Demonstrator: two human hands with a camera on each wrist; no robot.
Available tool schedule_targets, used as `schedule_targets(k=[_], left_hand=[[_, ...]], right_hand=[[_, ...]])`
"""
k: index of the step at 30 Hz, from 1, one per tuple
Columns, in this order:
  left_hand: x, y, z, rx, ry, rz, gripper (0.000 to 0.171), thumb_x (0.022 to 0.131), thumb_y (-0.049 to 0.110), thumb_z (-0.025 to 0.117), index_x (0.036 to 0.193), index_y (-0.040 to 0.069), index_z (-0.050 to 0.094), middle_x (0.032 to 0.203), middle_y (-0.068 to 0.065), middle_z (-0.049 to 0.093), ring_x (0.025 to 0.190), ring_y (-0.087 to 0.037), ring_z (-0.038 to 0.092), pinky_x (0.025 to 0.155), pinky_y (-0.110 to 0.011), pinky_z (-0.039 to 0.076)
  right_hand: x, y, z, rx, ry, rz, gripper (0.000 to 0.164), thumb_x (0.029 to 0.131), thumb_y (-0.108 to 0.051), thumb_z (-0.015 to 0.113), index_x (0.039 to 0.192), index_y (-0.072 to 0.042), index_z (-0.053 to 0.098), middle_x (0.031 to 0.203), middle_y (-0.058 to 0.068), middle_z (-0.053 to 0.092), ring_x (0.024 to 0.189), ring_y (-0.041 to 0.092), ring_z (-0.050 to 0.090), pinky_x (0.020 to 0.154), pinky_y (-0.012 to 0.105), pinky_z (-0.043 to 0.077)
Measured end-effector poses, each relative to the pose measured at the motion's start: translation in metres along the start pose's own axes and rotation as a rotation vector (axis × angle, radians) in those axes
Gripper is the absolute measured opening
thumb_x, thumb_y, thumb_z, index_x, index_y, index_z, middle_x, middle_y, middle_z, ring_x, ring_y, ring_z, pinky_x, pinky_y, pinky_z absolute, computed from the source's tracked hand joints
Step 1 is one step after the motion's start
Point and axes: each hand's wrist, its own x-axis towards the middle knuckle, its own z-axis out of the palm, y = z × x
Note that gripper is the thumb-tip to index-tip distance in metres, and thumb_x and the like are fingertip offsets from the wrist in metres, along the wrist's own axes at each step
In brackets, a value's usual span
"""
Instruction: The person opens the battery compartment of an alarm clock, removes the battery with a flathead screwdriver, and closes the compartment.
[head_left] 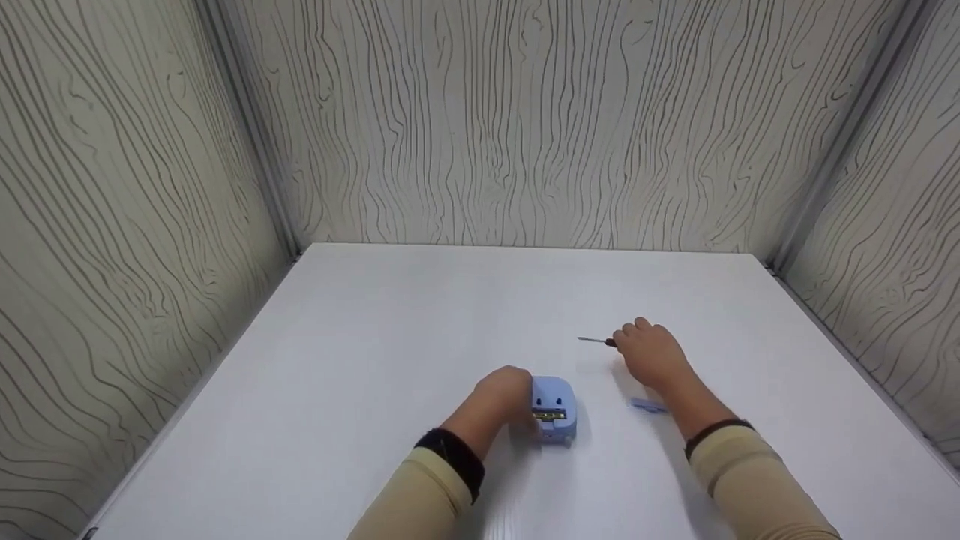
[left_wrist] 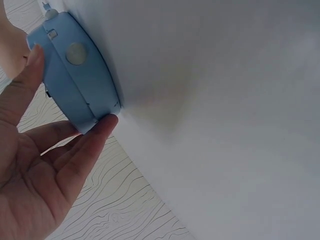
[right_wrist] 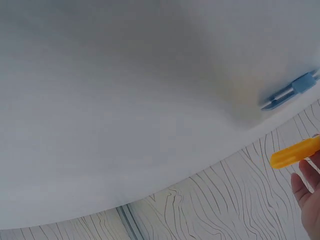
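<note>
Easily skewed

On the table [head_left: 375, 360] the device [head_left: 552, 388] is pinched by the left hand [head_left: 502, 394]; the screwdriver [right_wrist: 296, 152] is gripped by the right hand [head_left: 649, 354]. If held loosely, the device could be skewed; by the nearby wrist [head_left: 696, 405], the blue piece [head_left: 646, 405] could be brushed aside

"What can you count first?"
"One left hand [head_left: 501, 395] and one right hand [head_left: 649, 355]. That makes two hands!"
"What else?"
"One blue box [head_left: 553, 388], one little blue piece [head_left: 646, 405] and one screwdriver [head_left: 610, 343]."
"Any more?"
"Two sleeves [head_left: 424, 491], two black bands [head_left: 455, 461], one table [head_left: 420, 315] and three walls [head_left: 480, 135]."
</note>
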Motion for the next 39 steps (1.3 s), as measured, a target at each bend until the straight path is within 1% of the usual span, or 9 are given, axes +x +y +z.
schedule_targets(k=[6,11,13,16,19,22,28,35,39], left_hand=[[0.006,0.0,-0.001,-0.048,-0.056,-0.043,0.068,0.058,0.031,0.086,0.118,0.012,0.059,0.109,-0.003,0.061,0.107,-0.023,0.055,0.093,-0.039,0.044],[0.027,0.0,0.009,-0.042,-0.053,-0.078,0.069,0.056,0.032,0.087,0.116,0.013,0.06,0.106,-0.001,0.061,0.104,-0.023,0.056,0.092,-0.041,0.045],[0.024,-0.001,0.007,-0.022,-0.039,-0.058,0.069,0.055,0.034,0.087,0.115,0.012,0.061,0.105,-0.001,0.062,0.103,-0.023,0.056,0.092,-0.04,0.045],[0.009,-0.001,-0.001,0.006,-0.018,-0.017,0.068,0.056,0.036,0.086,0.114,0.01,0.061,0.104,-0.002,0.063,0.102,-0.022,0.057,0.091,-0.037,0.045],[0.0,-0.001,-0.006,0.016,-0.006,0.01,0.068,0.056,0.037,0.086,0.113,0.009,0.062,0.103,-0.002,0.063,0.101,-0.021,0.057,0.091,-0.035,0.045],[0.003,-0.001,-0.006,-0.005,-0.029,-0.014,0.066,0.056,0.036,0.086,0.112,0.011,0.063,0.102,-0.002,0.063,0.1,-0.021,0.057,0.091,-0.036,0.045],[0.003,0.0,-0.007,-0.016,-0.057,-0.019,0.064,0.059,0.033,0.085,0.115,0.013,0.061,0.106,-0.003,0.062,0.103,-0.022,0.056,0.092,-0.037,0.045],[0.001,0.0,-0.005,-0.028,-0.034,-0.007,0.064,0.06,0.031,0.084,0.115,0.009,0.06,0.106,-0.003,0.062,0.102,-0.022,0.056,0.091,-0.037,0.045],[0.0,0.0,-0.004,-0.02,-0.03,-0.003,0.064,0.061,0.032,0.084,0.115,0.009,0.06,0.106,-0.003,0.062,0.101,-0.022,0.057,0.09,-0.037,0.046]], right_hand=[[0.003,-0.005,-0.009,0.141,0.106,-0.042,0.015,0.087,-0.018,0.062,0.098,-0.008,0.062,0.085,0.003,0.058,0.077,0.019,0.052,0.066,0.034,0.049],[0.004,-0.007,-0.024,0.285,0.2,-0.053,0.015,0.087,-0.018,0.062,0.101,-0.014,0.065,0.078,-0.003,0.053,0.063,0.011,0.046,0.058,0.025,0.046],[0.004,-0.008,-0.03,0.328,0.238,-0.066,0.016,0.086,-0.018,0.063,0.102,-0.017,0.066,0.078,-0.005,0.051,0.061,0.009,0.044,0.056,0.022,0.044],[0.005,-0.009,-0.041,0.395,0.281,-0.097,0.019,0.086,-0.017,0.064,0.104,-0.02,0.067,0.079,-0.008,0.05,0.061,0.006,0.043,0.053,0.019,0.042],[0.004,-0.012,-0.055,0.454,0.279,-0.128,0.023,0.083,-0.016,0.066,0.106,-0.022,0.069,0.079,-0.009,0.051,0.061,0.005,0.044,0.053,0.018,0.042],[0.004,-0.016,-0.07,0.487,0.198,-0.145,0.028,0.081,-0.015,0.069,0.108,-0.022,0.069,0.08,-0.008,0.054,0.064,0.005,0.046,0.056,0.019,0.044],[0.0,-0.022,-0.098,0.486,-0.088,-0.129,0.025,0.079,-0.019,0.071,0.105,-0.021,0.071,0.08,-0.01,0.061,0.068,0.007,0.052,0.062,0.023,0.047],[-0.002,-0.035,-0.125,0.52,-0.269,-0.086,0.018,0.075,-0.017,0.075,0.093,-0.019,0.075,0.075,-0.011,0.064,0.067,0.007,0.055,0.063,0.025,0.049],[-0.002,-0.041,-0.132,0.481,-0.37,-0.071,0.014,0.073,-0.019,0.076,0.087,-0.021,0.076,0.076,-0.012,0.066,0.068,0.007,0.056,0.064,0.025,0.049]])
